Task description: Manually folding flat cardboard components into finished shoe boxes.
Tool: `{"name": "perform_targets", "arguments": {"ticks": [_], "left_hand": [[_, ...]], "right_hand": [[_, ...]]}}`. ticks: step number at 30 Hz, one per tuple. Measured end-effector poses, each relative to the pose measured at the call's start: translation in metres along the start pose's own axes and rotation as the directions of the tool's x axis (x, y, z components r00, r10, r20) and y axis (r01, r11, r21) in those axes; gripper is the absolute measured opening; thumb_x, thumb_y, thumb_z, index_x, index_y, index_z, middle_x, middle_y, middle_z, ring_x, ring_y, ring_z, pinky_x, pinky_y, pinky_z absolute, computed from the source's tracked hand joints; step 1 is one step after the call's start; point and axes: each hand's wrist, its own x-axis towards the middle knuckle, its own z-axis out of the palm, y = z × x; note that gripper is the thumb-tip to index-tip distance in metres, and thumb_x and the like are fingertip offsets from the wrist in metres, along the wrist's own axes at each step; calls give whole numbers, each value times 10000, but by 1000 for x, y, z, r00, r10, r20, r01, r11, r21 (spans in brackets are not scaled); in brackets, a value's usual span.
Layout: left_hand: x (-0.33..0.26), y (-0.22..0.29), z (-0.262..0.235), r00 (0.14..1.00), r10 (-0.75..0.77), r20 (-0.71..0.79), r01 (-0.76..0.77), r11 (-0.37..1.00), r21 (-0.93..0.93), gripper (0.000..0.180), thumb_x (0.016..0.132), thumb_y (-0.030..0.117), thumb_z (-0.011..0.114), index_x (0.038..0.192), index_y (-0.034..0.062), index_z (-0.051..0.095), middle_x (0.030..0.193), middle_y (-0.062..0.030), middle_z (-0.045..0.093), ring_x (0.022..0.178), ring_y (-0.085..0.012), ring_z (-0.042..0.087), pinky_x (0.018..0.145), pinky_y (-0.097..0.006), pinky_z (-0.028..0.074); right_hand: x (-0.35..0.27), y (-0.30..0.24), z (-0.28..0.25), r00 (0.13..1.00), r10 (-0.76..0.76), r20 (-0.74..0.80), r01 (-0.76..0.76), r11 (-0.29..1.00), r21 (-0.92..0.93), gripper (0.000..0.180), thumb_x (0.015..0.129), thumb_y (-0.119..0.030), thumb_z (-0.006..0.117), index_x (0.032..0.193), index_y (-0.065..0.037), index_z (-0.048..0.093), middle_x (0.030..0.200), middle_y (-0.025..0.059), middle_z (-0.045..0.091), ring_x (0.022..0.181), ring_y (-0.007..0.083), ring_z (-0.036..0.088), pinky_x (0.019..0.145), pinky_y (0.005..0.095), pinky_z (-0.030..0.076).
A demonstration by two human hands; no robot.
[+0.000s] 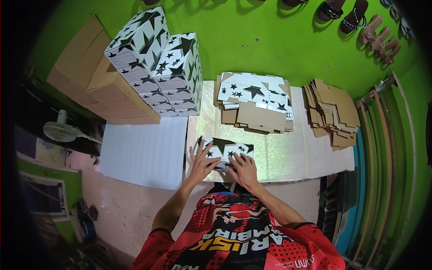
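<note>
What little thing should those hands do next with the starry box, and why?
Perhaps a gentle press along the near side of the starry box: the left hand and right hand both touch it there and partly hide that side, so I can't tell whether it's fully closed.

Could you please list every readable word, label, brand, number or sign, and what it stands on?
Red shirt: large white and yellow lettering, which I won't copy.
Stacked starred boxes: printed labels, too small to read.
Flat starred sheet: printed panel, too small to read.
Starred cardboard under left hand and right hand: none legible.
</note>
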Motion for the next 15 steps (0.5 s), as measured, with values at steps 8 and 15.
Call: {"name": "perform_targets", "arguments": {"ticks": [8, 15], "left_hand": [[-73, -3, 9, 880, -456, -132, 453, 890, -53, 593, 966, 313, 724, 1531, 208, 575, 1692, -207, 343, 1565, -380, 319, 1191, -734, 16], [-42, 21, 30, 777, -542, 320, 612, 769, -186, 1082, 926, 679, 662, 1716, 211, 90, 1755, -189, 189, 1615, -387, 187, 1191, -760, -28]], "right_hand": [[-11, 35, -7, 981, -97, 170, 95, 995, 17, 826, 879, -695, 685, 1553, -246, 525, 1717, 160, 294, 1530, 482, 322, 1228, 660, 244], [-13, 36, -11, 917, -200, 345, 105, 956, 275, 913, 830, -661, 768, 1591, -248, 478, 1716, 227, 256, 1478, 450, 447, 1158, 480, 466]]}}
